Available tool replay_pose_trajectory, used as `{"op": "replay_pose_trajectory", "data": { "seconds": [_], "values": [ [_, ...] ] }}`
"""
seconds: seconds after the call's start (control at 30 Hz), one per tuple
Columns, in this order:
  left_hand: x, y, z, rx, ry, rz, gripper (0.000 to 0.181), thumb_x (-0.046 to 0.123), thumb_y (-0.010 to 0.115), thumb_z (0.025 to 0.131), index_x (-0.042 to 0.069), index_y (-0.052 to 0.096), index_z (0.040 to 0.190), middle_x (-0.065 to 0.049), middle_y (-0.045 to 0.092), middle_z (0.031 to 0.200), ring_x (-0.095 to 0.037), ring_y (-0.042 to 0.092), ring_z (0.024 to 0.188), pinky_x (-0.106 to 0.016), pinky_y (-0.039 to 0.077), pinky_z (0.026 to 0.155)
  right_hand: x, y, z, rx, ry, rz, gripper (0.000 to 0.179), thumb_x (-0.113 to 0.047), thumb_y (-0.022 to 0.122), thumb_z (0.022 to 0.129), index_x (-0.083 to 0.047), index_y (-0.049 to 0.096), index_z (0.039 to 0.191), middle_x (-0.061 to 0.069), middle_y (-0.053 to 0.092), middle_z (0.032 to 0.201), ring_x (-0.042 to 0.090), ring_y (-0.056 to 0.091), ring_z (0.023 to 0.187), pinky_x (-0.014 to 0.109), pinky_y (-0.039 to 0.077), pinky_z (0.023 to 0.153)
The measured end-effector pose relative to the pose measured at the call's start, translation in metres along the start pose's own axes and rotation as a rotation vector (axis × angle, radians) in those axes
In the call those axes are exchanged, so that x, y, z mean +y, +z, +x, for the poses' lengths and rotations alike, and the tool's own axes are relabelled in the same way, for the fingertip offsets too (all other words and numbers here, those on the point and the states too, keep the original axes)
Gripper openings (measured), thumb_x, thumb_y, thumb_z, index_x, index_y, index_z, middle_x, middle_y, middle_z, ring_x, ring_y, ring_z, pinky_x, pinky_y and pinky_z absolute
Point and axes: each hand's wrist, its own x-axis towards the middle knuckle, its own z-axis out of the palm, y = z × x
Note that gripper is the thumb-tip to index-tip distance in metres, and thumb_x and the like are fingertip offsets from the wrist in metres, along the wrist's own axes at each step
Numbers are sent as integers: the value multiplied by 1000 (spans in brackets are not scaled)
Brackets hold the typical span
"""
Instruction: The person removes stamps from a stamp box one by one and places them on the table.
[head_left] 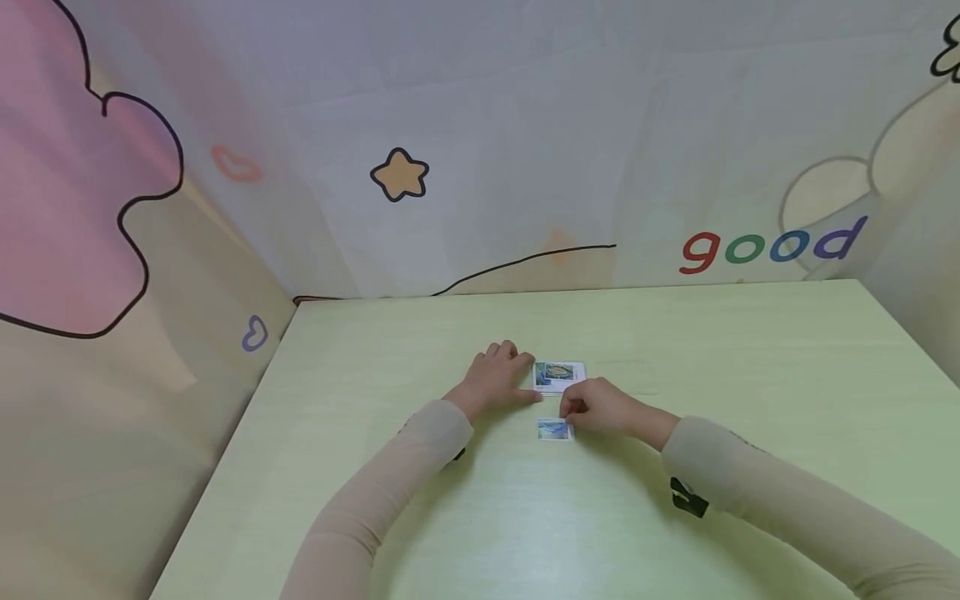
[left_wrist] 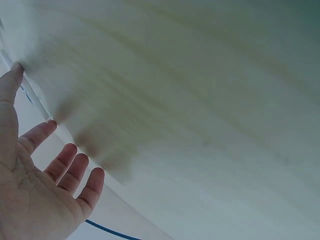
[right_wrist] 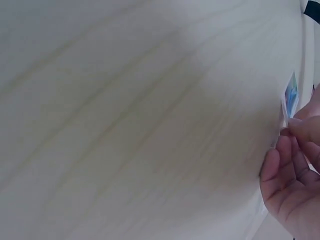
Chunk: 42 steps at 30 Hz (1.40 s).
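Observation:
A white card (head_left: pixel 547 387) with a colourful picture on it lies flat on the table in the head view. At its left side my left hand (head_left: pixel 495 382) rests with spread fingers, thumb and forefinger by the card's corners. Just below the card, my right hand (head_left: pixel 600 407) pinches the right edge of a small blue stamp-like picture (head_left: pixel 553 430) with a white border. That same small picture (right_wrist: pixel 291 95) stands tilted from the thumb and fingertips in the right wrist view. The left wrist view shows the left hand (left_wrist: pixel 45 185) with fingers lightly bent against the tabletop.
A faint clear rectangular outline (head_left: pixel 628 377), perhaps a plastic sleeve, lies right of the card. The pale green table (head_left: pixel 720 350) meets a printed cloth backdrop (head_left: pixel 525 150) at the back and sides.

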Motion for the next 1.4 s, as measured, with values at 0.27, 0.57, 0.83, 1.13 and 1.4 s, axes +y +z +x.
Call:
{"op": "replay_pose_trajectory", "data": {
  "seconds": [0.27,0.57,0.83,1.13,1.4],
  "values": [
    [1,-3,1,10,2,16,66,59,59,85,22,45,139,-7,45,131,-23,43,116,-40,40,95,2,2,1,34,12,-33,9,3,64,82,-5,67,79,-1,63,74,8,49,68,22,44,64],
    [2,-5,3,-4,-7,17,66,58,59,85,22,45,139,-7,45,131,-23,43,117,-40,40,96,1,7,1,98,1,-69,9,4,64,78,-5,66,77,0,63,72,8,50,67,23,46,64],
    [2,-2,5,7,-3,21,67,59,59,85,23,45,139,-6,45,131,-23,43,117,-39,40,96,1,6,-1,112,-9,-81,9,5,65,78,-4,65,77,0,60,70,8,48,66,22,44,62],
    [3,-1,5,10,3,4,66,58,60,85,22,45,139,-7,45,130,-23,43,115,-39,40,95,5,7,-2,111,-11,-61,7,3,65,79,-4,65,77,-1,61,71,7,49,66,22,45,63],
    [3,0,-2,14,-6,-16,64,55,61,85,21,47,138,-7,47,130,-24,43,116,-40,40,96,4,-3,-2,138,49,18,7,-5,63,87,-4,66,80,0,62,73,10,48,67,24,43,62]
  ]
}}
